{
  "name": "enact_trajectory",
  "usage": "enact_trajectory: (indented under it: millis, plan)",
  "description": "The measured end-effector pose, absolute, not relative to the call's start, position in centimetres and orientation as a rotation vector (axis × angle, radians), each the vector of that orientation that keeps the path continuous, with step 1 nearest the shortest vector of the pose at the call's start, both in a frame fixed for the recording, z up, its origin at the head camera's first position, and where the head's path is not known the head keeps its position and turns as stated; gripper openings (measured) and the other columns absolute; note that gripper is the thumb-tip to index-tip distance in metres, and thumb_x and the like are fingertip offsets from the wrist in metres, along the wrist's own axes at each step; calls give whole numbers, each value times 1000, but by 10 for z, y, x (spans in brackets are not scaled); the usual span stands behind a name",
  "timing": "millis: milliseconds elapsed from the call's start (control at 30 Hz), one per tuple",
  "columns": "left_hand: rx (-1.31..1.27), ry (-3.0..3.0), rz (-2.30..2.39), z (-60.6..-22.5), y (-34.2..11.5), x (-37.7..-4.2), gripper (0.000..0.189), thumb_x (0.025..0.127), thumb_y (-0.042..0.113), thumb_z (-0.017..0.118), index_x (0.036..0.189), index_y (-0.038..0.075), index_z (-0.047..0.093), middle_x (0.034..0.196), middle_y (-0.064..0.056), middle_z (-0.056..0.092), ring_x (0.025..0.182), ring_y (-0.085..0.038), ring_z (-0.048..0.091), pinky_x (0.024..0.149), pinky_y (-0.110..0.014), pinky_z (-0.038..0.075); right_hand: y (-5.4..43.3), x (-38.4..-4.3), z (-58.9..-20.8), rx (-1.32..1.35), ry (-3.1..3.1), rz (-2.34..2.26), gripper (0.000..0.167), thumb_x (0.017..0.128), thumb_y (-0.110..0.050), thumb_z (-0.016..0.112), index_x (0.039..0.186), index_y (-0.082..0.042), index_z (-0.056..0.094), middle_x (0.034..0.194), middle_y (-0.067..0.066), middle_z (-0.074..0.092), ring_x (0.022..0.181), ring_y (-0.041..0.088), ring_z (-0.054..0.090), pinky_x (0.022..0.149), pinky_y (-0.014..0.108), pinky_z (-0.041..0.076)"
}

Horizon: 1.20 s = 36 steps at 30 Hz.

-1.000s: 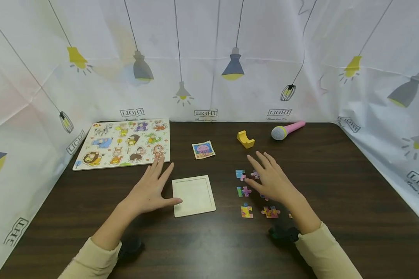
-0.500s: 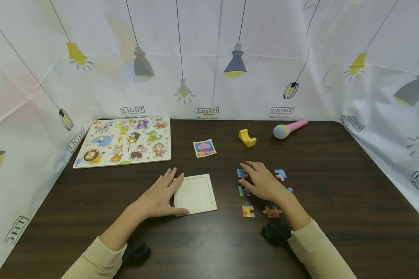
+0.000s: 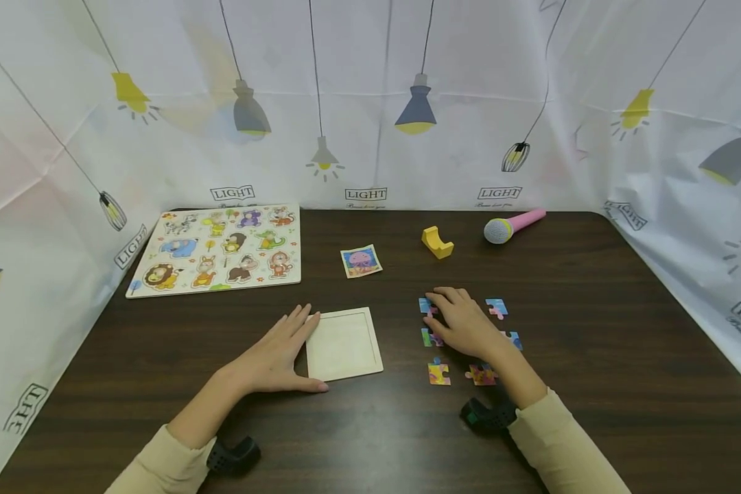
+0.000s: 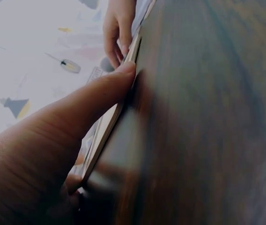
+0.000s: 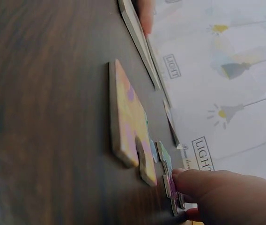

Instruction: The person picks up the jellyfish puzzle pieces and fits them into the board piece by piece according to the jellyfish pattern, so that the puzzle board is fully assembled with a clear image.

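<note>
Pale wood tray (image 3: 346,345), head view: flat on dark table (image 3: 370,446), mid-frame; prob. light & stiff, may slide if nudged; best hold = outer rim, opp. sides.
Jigsaw pcs (image 3: 438,374), head view: spaced out right of centre, some partly hidden; likely v. light, rigid, tabs the weak spots; pinch by straight sides.
L hand (image 3: 278,360), head view: fingers straight & spread along tray's left side, L thumb (image 3: 311,385) nr its lower-left corner.
R hand (image 3: 466,326), head view: over the pcs, fingertips bent down at upper-left ones; well apart from L hand.
Room, head view: strip of table btwn tray & pcs, wider stretch lower centre; card (image 3: 361,261) & yellow block (image 3: 437,244) above, animal board (image 3: 185,288) upper left, mic (image 3: 521,221) upper right. Far table edge well apart from both hands.
Tray edge, left wrist view: thin side, runs diagonally, left of centre; L thumb lies across it, contact likely, pressure unclear.
Yellow-pink pc (image 5: 129,124), right wrist view: mid-frame, flat, thick enough for fingertip pinch.
R thumb (image 5: 196,182), right wrist view: lower right, at next pc; can't tell if R hand pinches it.
</note>
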<state>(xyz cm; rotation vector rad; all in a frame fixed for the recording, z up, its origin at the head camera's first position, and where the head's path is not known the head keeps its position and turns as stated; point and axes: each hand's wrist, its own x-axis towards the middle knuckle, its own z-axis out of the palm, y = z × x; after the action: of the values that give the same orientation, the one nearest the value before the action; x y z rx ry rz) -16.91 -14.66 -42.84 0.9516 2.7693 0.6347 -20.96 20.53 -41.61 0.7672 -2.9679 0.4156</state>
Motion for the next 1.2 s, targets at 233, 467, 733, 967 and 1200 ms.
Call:
enact_trajectory:
  millis: [233, 467, 733, 967, 1200]
  plan:
    - [969, 2739, 713, -430, -153, -171, 112, 67, 73, 59, 148, 8, 15, 152, -12, 8, 139, -25, 4, 108, -49, 0, 205, -209, -420, 743, -2948, 405, 47, 92, -29, 55, 129, 0, 49, 130, 21, 44, 115, 38, 41, 90, 54, 37]
    - [1015, 2736, 736, -432, -161, -174, 112, 67, 68, 64, 147, 6, 17, 152, -11, 12, 139, -25, 6, 108, -48, 3, 204, -208, -423, 720, -2928, 378, 44, 92, -28, 54, 127, -2, 51, 129, 20, 46, 112, 36, 44, 88, 52, 39]
    - [1011, 2783, 681, -432, -157, -172, 108, 69, 67, 63, 145, 3, 22, 151, -14, 14, 138, -30, 7, 108, -50, 6, 204, -210, -425, 699, -2909, 425, 40, 92, -25, 56, 124, -2, 53, 127, 19, 47, 113, 36, 43, 89, 52, 38]
    - [1017, 2820, 612, -431, -149, -168, 102, 72, 66, 60, 146, 5, 23, 151, -14, 14, 138, -32, 7, 106, -54, 5, 205, -210, -424, 689, -2876, 503, 29, 89, -19, 60, 112, -1, 57, 122, 21, 50, 110, 37, 43, 88, 52, 38]
    - [1044, 2866, 574, -436, -147, -167, 103, 72, 70, 55, 146, 6, 22, 152, -10, 15, 139, -28, 9, 105, -56, 3, 204, -213, -426, 687, -2856, 571, 25, 87, -14, 63, 106, 0, 57, 120, 23, 49, 110, 38, 42, 89, 53, 35]
